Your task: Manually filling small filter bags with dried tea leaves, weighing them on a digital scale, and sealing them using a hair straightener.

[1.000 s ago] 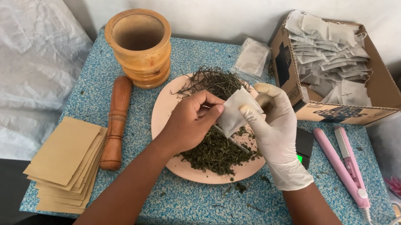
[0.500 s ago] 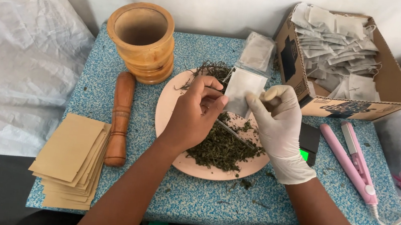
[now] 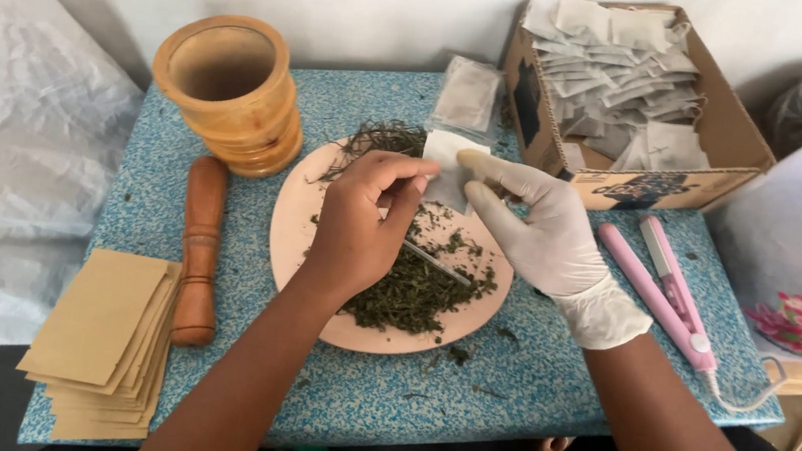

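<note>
Both hands meet over the far half of the pink plate (image 3: 315,276), and I see them sharing one small white filter sachet (image 3: 448,165). My left hand (image 3: 362,216), bare, is curled with thumb and fingertips pinched on the sachet's near-left edge, so the sachet sits right at its fingertips, just beyond them. My right hand (image 3: 536,233), in a white glove, grips the same sachet from the other side, its fingers closed on the right edge and thumb across the front. Under the left palm lies the heap of dried green herb (image 3: 413,292), with a thin pale stick (image 3: 437,262) lying across it; whether either hand touches that stick I cannot tell. Beyond the left hand stands the wooden mortar (image 3: 230,90), and to its left the wooden pestle (image 3: 201,248) and a stack of tan paper envelopes (image 3: 101,342). Beyond the right hand sits a cardboard box of sachets (image 3: 638,91); to its right lies a pink heat sealer (image 3: 660,290).
</note>
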